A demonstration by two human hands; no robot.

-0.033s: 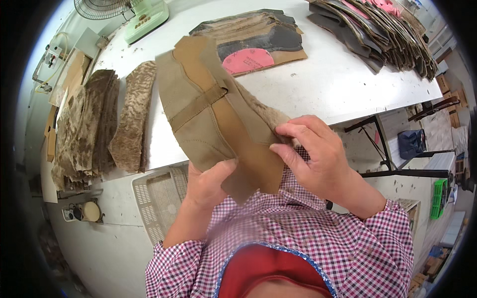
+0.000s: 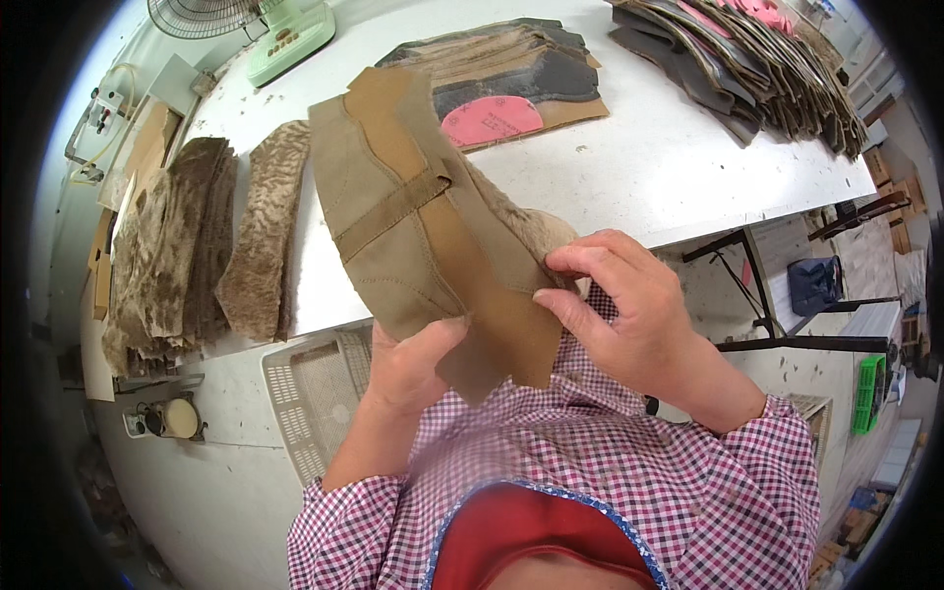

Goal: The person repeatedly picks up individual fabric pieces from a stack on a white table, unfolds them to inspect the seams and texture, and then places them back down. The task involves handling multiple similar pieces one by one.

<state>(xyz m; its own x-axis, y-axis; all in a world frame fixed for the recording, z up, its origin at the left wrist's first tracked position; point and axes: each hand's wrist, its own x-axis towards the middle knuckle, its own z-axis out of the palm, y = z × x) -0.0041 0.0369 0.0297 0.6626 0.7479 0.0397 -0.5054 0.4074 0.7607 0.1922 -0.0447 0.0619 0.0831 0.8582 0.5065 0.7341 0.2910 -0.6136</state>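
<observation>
I hold a tan suede boot upper (image 2: pixel 403 216) up in front of me over the near edge of the white table (image 2: pixel 639 167). A darker brown strip runs down its middle, crossed by a band. My left hand (image 2: pixel 413 364) grips its lower edge from beneath, thumb on the suede. My right hand (image 2: pixel 619 315) pinches its right edge with fingertips, where pale fleece lining (image 2: pixel 521 231) shows behind the suede.
Two stacks of brown fleecy pieces (image 2: pixel 167 256) (image 2: pixel 265 231) lie at the table's left. Flat cut pieces with a pink insole (image 2: pixel 492 118) sit behind the upper. A big pile of cut pieces (image 2: pixel 747 59) fills the far right. A green fan (image 2: pixel 285 39) stands far left. A beige plastic basket (image 2: pixel 315 393) sits below.
</observation>
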